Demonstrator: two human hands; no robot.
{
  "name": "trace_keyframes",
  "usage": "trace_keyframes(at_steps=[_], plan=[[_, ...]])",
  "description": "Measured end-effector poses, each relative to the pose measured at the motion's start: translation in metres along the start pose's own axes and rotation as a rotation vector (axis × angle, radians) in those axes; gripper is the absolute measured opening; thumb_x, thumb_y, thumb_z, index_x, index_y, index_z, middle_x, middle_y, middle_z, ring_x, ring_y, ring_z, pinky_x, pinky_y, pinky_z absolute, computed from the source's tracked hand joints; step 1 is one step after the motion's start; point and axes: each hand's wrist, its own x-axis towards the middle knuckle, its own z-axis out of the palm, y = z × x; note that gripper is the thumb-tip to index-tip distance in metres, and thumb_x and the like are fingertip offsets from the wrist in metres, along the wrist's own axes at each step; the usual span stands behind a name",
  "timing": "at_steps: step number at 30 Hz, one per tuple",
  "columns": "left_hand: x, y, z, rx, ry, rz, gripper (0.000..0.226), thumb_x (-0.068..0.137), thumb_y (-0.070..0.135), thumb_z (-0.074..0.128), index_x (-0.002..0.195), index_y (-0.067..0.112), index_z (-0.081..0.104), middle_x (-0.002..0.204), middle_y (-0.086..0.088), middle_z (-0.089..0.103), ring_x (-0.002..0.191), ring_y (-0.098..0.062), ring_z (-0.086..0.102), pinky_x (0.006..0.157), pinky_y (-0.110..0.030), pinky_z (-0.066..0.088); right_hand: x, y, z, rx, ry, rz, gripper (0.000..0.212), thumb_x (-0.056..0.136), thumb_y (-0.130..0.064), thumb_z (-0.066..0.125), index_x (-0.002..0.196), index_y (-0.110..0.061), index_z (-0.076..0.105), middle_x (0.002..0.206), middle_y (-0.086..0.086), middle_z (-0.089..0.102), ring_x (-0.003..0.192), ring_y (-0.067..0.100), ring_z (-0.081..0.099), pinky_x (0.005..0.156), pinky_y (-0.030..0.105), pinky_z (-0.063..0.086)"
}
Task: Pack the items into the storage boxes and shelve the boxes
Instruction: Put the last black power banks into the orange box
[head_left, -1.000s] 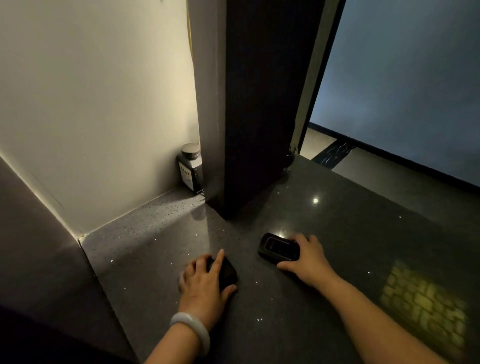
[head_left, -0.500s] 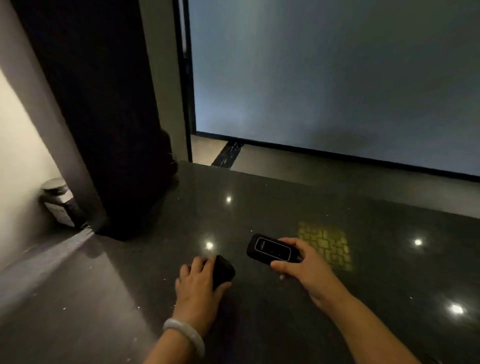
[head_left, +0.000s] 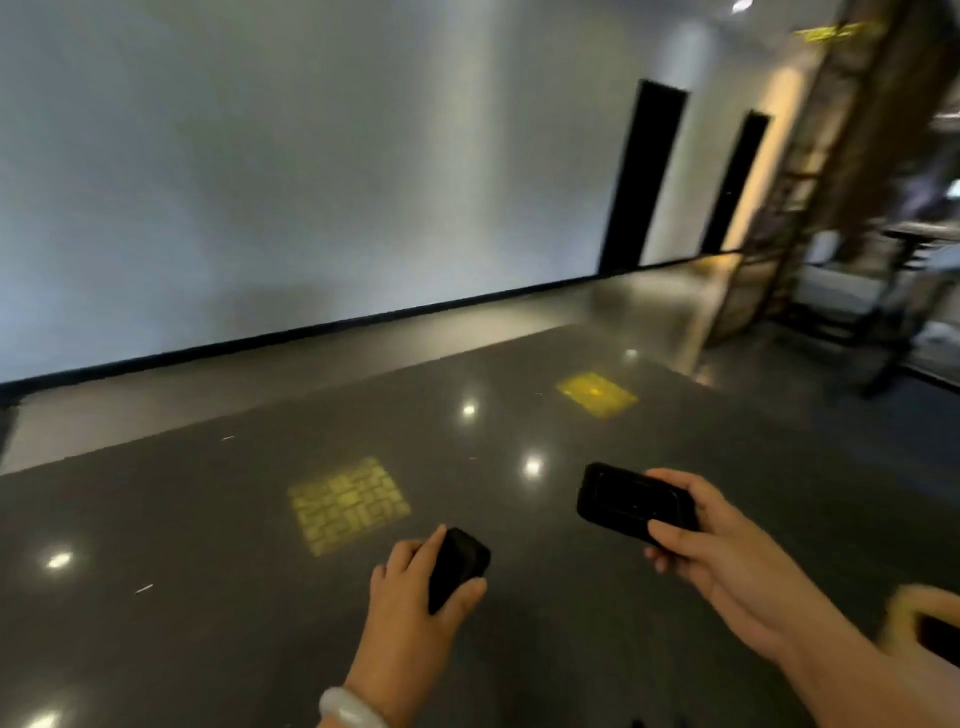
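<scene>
My left hand (head_left: 410, 597) grips a small black rounded case (head_left: 460, 566) just above the dark polished counter (head_left: 208, 571). My right hand (head_left: 727, 556) holds a flat black rectangular case (head_left: 623, 501), fingers curled round its right end, lifted off the counter. The two hands are apart, left lower and nearer to me. A tan box edge (head_left: 919, 618) shows at the lower right, blurred and partly hidden by my right forearm.
Two yellow patterned light patches (head_left: 348, 504) (head_left: 597, 394) lie on the counter surface. Beyond the counter's far edge runs a grey floor and a pale wall (head_left: 311, 182). Dark shelving and furniture (head_left: 857, 234) stand blurred at the right.
The view has swung to the right, away from the dark pillar and jar. Both hands have lifted their black cases off the counter and carried them rightward.
</scene>
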Motion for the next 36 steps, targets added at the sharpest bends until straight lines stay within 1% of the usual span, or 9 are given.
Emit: trace_keyframes(at_steps=[3, 7, 10, 13, 17, 21, 26, 29, 36], plan=[[0.005, 0.053, 0.056, -0.064, -0.127, 0.095, 0.068, 0.088, 0.052, 0.056, 0.148, 0.031, 0.031, 0.124, 0.015, 0.039, 0.114, -0.008, 0.034, 0.098, -0.020, 0.028, -0.036, -0.003, -0.078, -0.099, 0.216, -0.030, 0.047, 0.085, 0.009, 0.057, 0.118, -0.025, 0.059, 0.113, 0.012, 0.059, 0.083, 0.029, 0.062, 0.069, 0.037, 0.054], [0.002, 0.114, 0.120, -0.085, -0.293, 0.215, 0.072, 0.083, 0.064, 0.047, 0.147, 0.036, 0.028, 0.120, 0.024, 0.035, 0.113, -0.003, 0.034, 0.099, -0.021, 0.031, -0.077, 0.000, -0.164, -0.266, 0.459, -0.043, 0.051, 0.086, 0.002, 0.060, 0.121, -0.035, 0.054, 0.110, 0.006, 0.060, 0.082, 0.024, 0.066, 0.061, 0.029, 0.053], [-0.002, 0.158, 0.167, -0.060, -0.394, 0.299, 0.080, 0.076, 0.072, 0.038, 0.147, 0.039, 0.024, 0.119, 0.027, 0.032, 0.113, 0.000, 0.034, 0.102, -0.026, 0.036, -0.105, 0.007, -0.223, -0.379, 0.613, -0.062, 0.051, 0.089, -0.004, 0.060, 0.123, -0.040, 0.051, 0.112, -0.003, 0.060, 0.086, 0.021, 0.066, 0.066, 0.034, 0.057], [-0.003, 0.192, 0.206, -0.049, -0.432, 0.361, 0.077, 0.078, 0.071, 0.039, 0.147, 0.040, 0.022, 0.122, 0.026, 0.032, 0.113, 0.003, 0.032, 0.102, -0.025, 0.037, -0.124, 0.018, -0.273, -0.620, 0.701, -0.049, 0.058, 0.087, -0.008, 0.062, 0.130, -0.042, 0.042, 0.111, -0.006, 0.058, 0.085, 0.012, 0.063, 0.059, 0.021, 0.049], [-0.006, 0.224, 0.246, -0.035, -0.454, 0.428, 0.068, 0.087, 0.059, 0.048, 0.147, 0.040, 0.023, 0.125, 0.025, 0.028, 0.114, 0.003, 0.027, 0.100, -0.021, 0.032, -0.132, 0.031, -0.317, -0.837, 0.670, 0.018, 0.061, 0.086, -0.013, 0.064, 0.131, -0.042, 0.035, 0.106, -0.009, 0.057, 0.085, 0.006, 0.062, 0.056, 0.017, 0.046], [-0.007, 0.242, 0.272, -0.045, -0.519, 0.462, 0.067, 0.087, 0.058, 0.049, 0.146, 0.041, 0.022, 0.126, 0.026, 0.026, 0.116, 0.004, 0.026, 0.107, -0.029, 0.033, -0.120, 0.045, -0.334, -0.960, 0.594, 0.078, 0.048, 0.087, -0.021, 0.063, 0.120, -0.044, 0.037, 0.097, -0.018, 0.055, 0.091, 0.002, 0.059, 0.064, 0.016, 0.049], [0.003, 0.246, 0.291, -0.120, -0.634, 0.489, 0.074, 0.074, 0.074, 0.039, 0.141, 0.048, 0.024, 0.124, 0.030, 0.028, 0.115, 0.012, 0.027, 0.101, -0.022, 0.034, -0.093, 0.062, -0.340, -0.993, 0.559, 0.182, 0.032, 0.087, -0.025, 0.063, 0.103, -0.045, 0.044, 0.091, -0.015, 0.060, 0.079, -0.003, 0.060, 0.059, 0.017, 0.047], [0.011, 0.244, 0.298, -0.216, -0.665, 0.460, 0.074, 0.072, 0.077, 0.039, 0.140, 0.049, 0.028, 0.122, 0.037, 0.030, 0.119, 0.010, 0.032, 0.099, -0.021, 0.035, -0.079, 0.073, -0.338, -0.994, 0.551, 0.236, 0.030, 0.086, -0.024, 0.066, 0.105, -0.041, 0.051, 0.095, -0.013, 0.061, 0.083, -0.001, 0.060, 0.063, 0.018, 0.046], [0.024, 0.242, 0.307, -0.346, -0.660, 0.436, 0.063, 0.079, 0.070, 0.045, 0.135, 0.043, 0.040, 0.123, 0.021, 0.046, 0.117, 0.002, 0.045, 0.101, -0.027, 0.042, -0.056, 0.092, -0.331, -0.962, 0.574, 0.317, 0.028, 0.083, -0.021, 0.069, 0.107, -0.034, 0.062, 0.098, -0.014, 0.062, 0.077, 0.000, 0.059, 0.064, 0.015, 0.047]])
